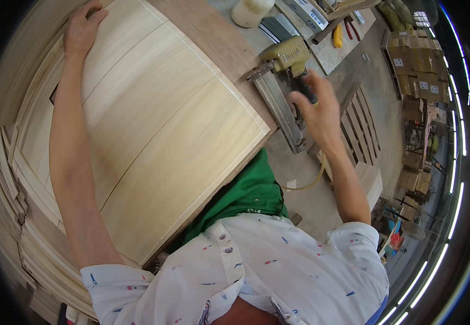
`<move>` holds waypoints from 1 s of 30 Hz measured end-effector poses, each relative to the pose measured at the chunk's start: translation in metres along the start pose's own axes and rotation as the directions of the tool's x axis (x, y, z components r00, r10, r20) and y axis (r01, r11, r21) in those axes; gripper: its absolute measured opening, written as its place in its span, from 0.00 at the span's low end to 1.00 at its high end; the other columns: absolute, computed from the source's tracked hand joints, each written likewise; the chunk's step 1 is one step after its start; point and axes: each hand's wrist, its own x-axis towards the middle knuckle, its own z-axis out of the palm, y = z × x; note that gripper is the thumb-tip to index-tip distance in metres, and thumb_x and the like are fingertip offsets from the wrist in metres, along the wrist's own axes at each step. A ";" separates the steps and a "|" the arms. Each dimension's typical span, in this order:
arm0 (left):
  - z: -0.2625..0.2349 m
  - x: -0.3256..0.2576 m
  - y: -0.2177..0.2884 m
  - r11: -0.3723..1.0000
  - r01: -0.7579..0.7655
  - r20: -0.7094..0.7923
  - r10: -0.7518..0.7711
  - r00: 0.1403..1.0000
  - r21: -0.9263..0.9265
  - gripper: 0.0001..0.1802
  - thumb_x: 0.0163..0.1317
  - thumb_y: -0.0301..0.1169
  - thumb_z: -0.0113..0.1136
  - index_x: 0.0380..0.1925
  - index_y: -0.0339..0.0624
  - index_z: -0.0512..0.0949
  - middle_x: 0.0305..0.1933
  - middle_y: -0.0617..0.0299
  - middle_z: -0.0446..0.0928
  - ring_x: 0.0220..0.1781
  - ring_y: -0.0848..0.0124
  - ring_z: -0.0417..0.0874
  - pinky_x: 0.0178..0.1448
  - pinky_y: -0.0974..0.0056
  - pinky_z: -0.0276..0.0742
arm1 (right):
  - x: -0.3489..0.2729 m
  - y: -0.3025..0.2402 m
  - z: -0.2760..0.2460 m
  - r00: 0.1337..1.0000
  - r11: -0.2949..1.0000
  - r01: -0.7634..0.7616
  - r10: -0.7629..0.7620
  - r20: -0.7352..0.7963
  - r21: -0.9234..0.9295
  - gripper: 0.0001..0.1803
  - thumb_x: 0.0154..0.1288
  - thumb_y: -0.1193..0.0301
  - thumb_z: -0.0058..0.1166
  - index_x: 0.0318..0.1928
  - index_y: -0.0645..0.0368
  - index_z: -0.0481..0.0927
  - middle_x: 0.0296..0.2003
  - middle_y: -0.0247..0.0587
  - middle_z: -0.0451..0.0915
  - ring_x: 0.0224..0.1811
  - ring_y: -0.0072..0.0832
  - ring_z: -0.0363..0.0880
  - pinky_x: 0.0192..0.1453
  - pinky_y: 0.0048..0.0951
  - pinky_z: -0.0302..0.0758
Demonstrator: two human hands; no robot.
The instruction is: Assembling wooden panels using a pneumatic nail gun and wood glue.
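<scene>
Pneumatic nail gun (280,103) lies immediately left of the right hand (322,111), its olive body farther out and its black grip by the fingertips. Long axis of the magazine slants from upper left to lower right, back toward the wearer. Right hand clearly nearer; thumb and fingers spread around the grip side, not closed; contact can't be told. Left hand (82,32) is well apart, out across the pale wooden panel (186,108) at its far left edge, fingers loosely bent; can't tell if it pinches the edge or just rests. Panel sits over a brown desk (213,32), one corner pointing at the magazine. What the gun rests on is unclear. Air hose (321,174) loops below the magazine, near the right forearm. Beyond the gun: whitish plastic jar (251,12), gray nail strips (278,29), yellow-handled tool (337,36), red-handled pliers (353,30). Slatted pallet (360,125) right of the forearm, cardboard boxes (419,65) farther off. Nothing visible blocks hand from grip; hose is the only loose thing close by.
</scene>
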 end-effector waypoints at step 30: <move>-0.001 -0.020 0.034 0.994 0.049 -0.114 -0.037 0.993 0.101 0.19 0.53 0.38 0.64 0.44 0.43 0.78 0.48 0.55 0.80 0.54 0.56 0.75 0.60 0.56 0.67 | 0.231 -0.217 0.045 0.909 0.949 0.168 -0.254 0.332 0.267 0.14 0.54 0.66 0.57 0.30 0.68 0.80 0.19 0.38 0.77 0.18 0.23 0.76 0.24 0.25 0.72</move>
